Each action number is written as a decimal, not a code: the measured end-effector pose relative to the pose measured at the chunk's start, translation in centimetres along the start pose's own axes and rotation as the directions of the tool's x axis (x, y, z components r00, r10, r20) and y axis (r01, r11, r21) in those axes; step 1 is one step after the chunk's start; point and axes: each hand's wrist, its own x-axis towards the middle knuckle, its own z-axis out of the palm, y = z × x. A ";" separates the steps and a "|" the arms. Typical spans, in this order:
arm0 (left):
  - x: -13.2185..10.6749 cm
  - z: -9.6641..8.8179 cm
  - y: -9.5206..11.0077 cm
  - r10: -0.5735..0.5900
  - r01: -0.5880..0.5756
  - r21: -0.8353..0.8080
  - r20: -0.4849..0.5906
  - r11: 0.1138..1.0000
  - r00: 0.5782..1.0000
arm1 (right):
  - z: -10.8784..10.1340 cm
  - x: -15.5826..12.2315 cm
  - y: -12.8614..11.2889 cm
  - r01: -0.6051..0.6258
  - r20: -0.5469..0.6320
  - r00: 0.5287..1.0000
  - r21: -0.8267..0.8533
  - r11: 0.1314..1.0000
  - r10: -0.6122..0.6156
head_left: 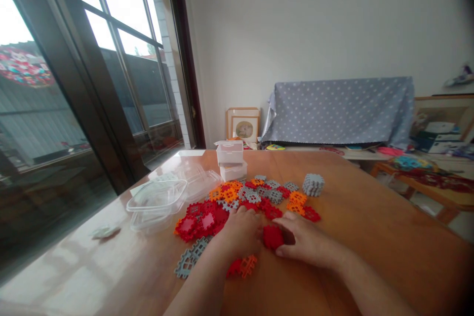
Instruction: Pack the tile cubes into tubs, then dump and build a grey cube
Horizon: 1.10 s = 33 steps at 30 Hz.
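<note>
My right hand (307,243) wraps around a small stack of red waffle-shaped plastic blocks (273,237), with the thumb below it and the fingers above. My left hand (240,233) lies palm down at the front of a spread of loose red, orange and grey waffle blocks (252,195), its fingertips hidden among them. A red block cluster (200,221) lies left of that hand. A grey block (189,257) and a red-and-orange pair (242,266) lie by my left wrist. A stack of grey blocks (313,184) stands at the far right of the spread.
The blocks lie on a wooden table (370,217). Clear plastic containers and lids (157,205) stand at its left, and a stack of white boxes (230,159) stands behind the blocks. A glass door (111,84) runs along the left, and a smaller cluttered table (418,177) stands at the right.
</note>
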 end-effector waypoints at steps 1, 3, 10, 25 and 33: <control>0.2 0.2 0.1 0.001 -0.001 -0.007 -0.002 1.000 1.000 | -0.1 0.0 0.2 -0.012 0.003 1.000 0.009 1.000 0.012; 0.5 0.6 0.2 -0.002 0.002 0.002 -0.007 1.000 1.000 | -0.4 -0.2 0.6 -0.032 0.000 0.999 0.016 0.999 0.032; 1.3 1.7 0.1 0.001 0.001 0.052 -0.033 0.999 0.999 | -0.2 -0.6 1.0 -0.134 0.001 0.991 0.015 0.991 0.134; 1.7 2.0 0.6 -0.024 0.023 -0.007 -0.070 1.000 0.997 | 0.7 -0.3 2.4 -0.121 0.018 0.993 0.048 0.991 0.120; 1.2 1.1 0.9 -0.037 0.034 -0.063 -0.046 0.997 0.998 | 0.7 -0.4 2.5 -0.120 0.033 0.992 0.057 0.991 0.118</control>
